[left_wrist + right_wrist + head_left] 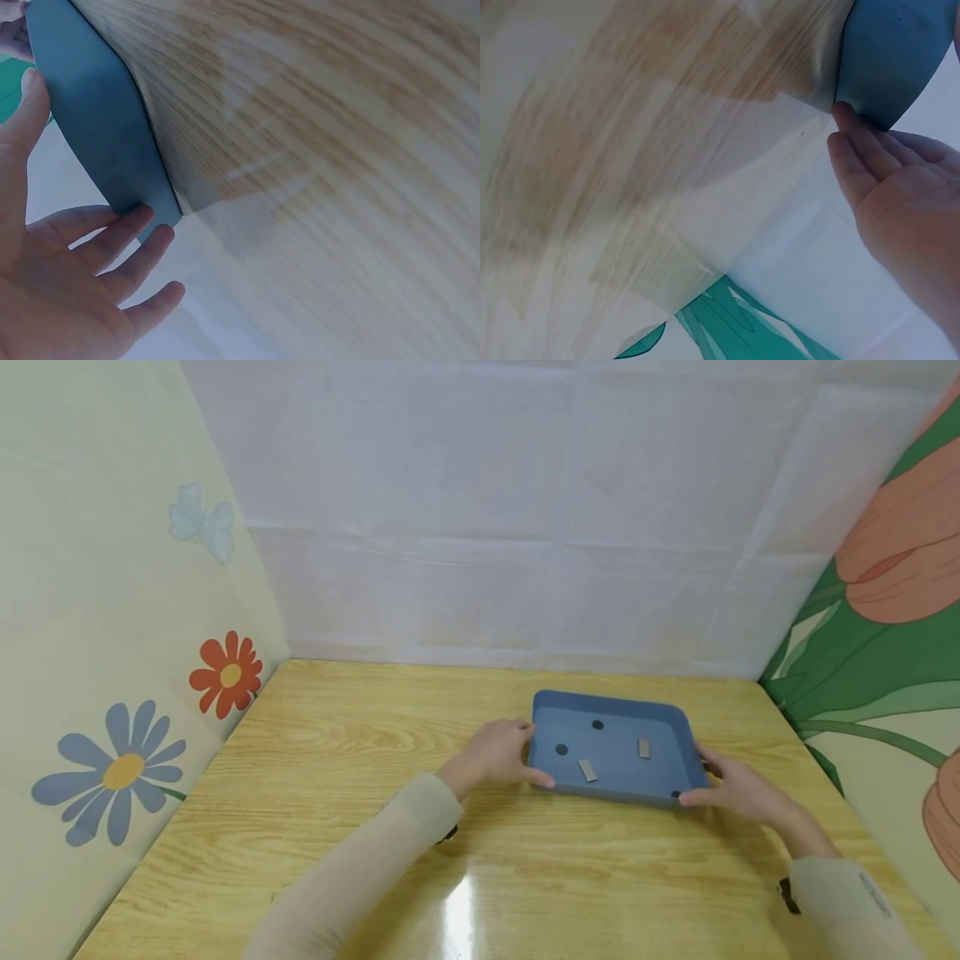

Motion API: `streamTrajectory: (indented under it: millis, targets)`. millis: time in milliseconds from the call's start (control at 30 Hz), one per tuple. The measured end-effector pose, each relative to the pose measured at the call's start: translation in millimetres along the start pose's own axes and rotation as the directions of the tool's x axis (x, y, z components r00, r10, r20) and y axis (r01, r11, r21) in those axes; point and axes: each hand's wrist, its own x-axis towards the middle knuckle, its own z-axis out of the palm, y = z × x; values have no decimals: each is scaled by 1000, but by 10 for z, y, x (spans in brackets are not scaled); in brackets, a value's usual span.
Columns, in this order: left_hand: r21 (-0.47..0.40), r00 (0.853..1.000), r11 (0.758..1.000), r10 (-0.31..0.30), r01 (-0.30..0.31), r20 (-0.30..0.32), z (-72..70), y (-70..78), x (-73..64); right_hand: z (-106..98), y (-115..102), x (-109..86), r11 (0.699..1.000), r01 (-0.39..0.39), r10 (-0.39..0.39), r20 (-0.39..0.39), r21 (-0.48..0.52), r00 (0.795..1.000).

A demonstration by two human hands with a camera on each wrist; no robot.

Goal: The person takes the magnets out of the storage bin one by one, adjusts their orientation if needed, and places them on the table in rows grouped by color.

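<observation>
A shallow blue tray (611, 706) sits toward the back right of the wooden table. Inside it are several small pieces: dark round discs (562, 749) and two greyish rectangular pieces (587, 770). My left hand (498, 753) grips the tray's left end, thumb over the near rim and fingers along the side. At the opposite end my right hand (738, 787) holds the near right corner, its thumb by a dark disc there. From the left wrist, the left hand's fingers (124, 240) reach the tray wall (97, 105); the right fingertips (844, 112) touch its lower edge.
The wood-grain table (360, 735) extends left and in front of the tray. A white sheet (450, 527) hangs behind it. Printed sheets with flowers stand at the left (120, 610) and right (892, 610) sides, the right one near my right arm.
</observation>
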Motion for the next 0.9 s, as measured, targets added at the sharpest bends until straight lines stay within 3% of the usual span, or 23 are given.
streamTrajectory:
  millis: [367, 900]
  targets:
    - [41, 999, 999, -32, 33, -18, 38, 111, 17, -106, 107, 95, 998, 21, -23, 45, 51, 999]
    - [21, 998, 1000, -8, 9, -55, 35, 91, 132, -130, 202, 136, 994, 62, -68, 53, 93, 996]
